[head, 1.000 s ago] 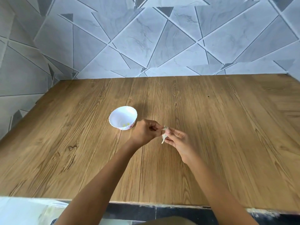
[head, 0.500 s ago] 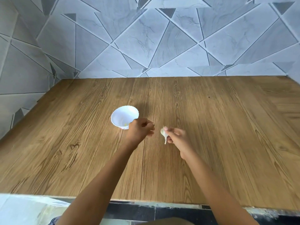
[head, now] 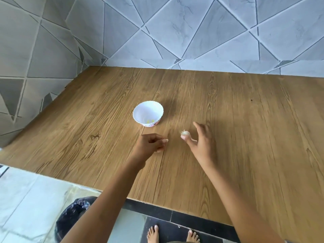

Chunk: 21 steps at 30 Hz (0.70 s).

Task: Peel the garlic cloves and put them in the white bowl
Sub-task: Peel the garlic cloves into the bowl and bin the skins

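While my right hand (head: 201,144) pinches a garlic clove (head: 186,133) near the white bowl (head: 148,111), my left hand (head: 149,144) is curled, empty.

The brown wood-grain desk (head: 245,146) carries a white bowl (head: 144,111) with a scalloped rim, upright left of its middle, and a tiny dark speck (head: 252,100) well to the right.

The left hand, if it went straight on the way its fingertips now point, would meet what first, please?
Most likely the garlic clove at the right hand's thumb tip: the left hand's curled fingertips point rightward at it across a short gap. Height is unclear, so it might miss.
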Tool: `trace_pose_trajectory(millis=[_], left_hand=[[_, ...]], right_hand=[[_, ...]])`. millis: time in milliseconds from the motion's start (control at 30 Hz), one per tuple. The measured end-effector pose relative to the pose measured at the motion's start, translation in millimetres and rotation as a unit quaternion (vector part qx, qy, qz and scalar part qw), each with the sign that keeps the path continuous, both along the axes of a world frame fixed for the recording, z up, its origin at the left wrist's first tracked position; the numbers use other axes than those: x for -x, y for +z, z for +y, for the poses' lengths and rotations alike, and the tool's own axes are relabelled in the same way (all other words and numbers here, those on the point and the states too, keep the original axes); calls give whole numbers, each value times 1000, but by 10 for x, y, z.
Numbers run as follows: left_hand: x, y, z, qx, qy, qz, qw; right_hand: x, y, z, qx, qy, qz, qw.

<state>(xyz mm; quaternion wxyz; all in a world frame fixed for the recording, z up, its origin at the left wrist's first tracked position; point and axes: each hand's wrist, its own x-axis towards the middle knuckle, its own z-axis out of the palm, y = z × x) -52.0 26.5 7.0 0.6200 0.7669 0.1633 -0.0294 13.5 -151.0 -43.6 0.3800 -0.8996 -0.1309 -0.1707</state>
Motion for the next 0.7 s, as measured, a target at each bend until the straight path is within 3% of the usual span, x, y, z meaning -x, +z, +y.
trace_pose_trajectory(millis=[100, 233, 500, 700], left_hand=[[123, 6, 13, -6, 0, 14, 1000], [279, 17, 121, -75, -40, 43, 995], [340, 43, 355, -136, -190, 121, 965], [200, 9, 326, -223, -248, 138, 933]], right_hand=[[311, 31, -37, -32, -4, -76, 997], [734, -30, 127, -29, 89, -28, 995], [1020, -216, 338, 196, 54, -10, 979], [1043, -190, 362, 238, 57, 36, 969]])
